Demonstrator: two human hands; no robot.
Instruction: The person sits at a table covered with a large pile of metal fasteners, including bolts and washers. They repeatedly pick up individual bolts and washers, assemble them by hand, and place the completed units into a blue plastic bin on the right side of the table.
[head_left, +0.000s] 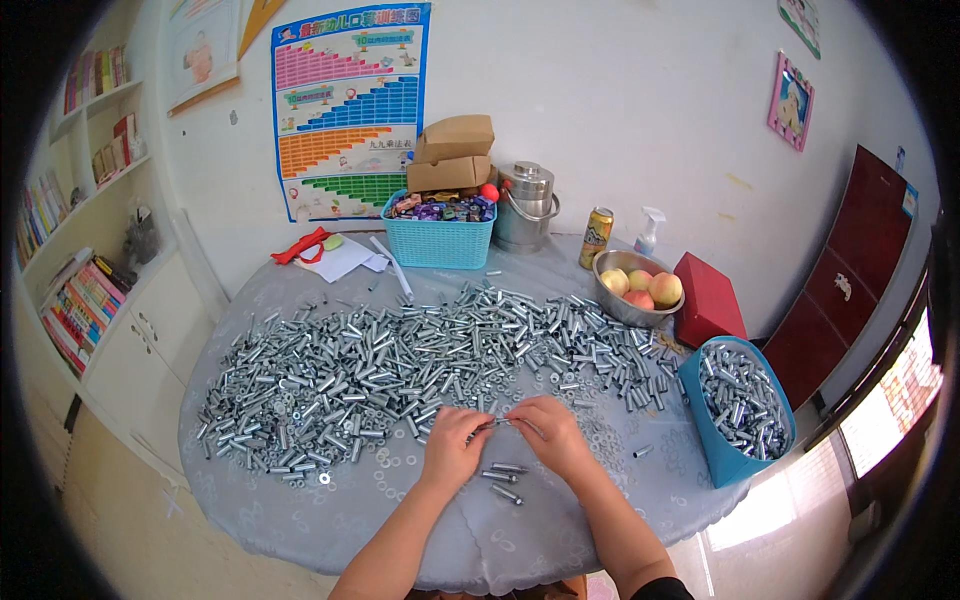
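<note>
My left hand (456,446) and my right hand (550,432) meet over the near middle of the table, fingertips pinched. Between them is a thin silvery metal bolt (496,422); my fingers hide most of it, so I cannot tell whether a smaller part is on it. Just below my hands, several sleeved bolts (502,476) lie side by side on the grey cloth. Beyond my fingers spreads a wide heap of loose metal bolts and sleeves (420,345). Flat washers (600,440) are scattered to the right of my right hand, and more lie left of my left hand.
A blue bin (722,465) full of metal sleeves stands at the table's right edge. Behind the heap are a turquoise basket (440,245), a steel pot (525,205), a yellow can (597,238), a fruit bowl (640,312) and a red box (708,305).
</note>
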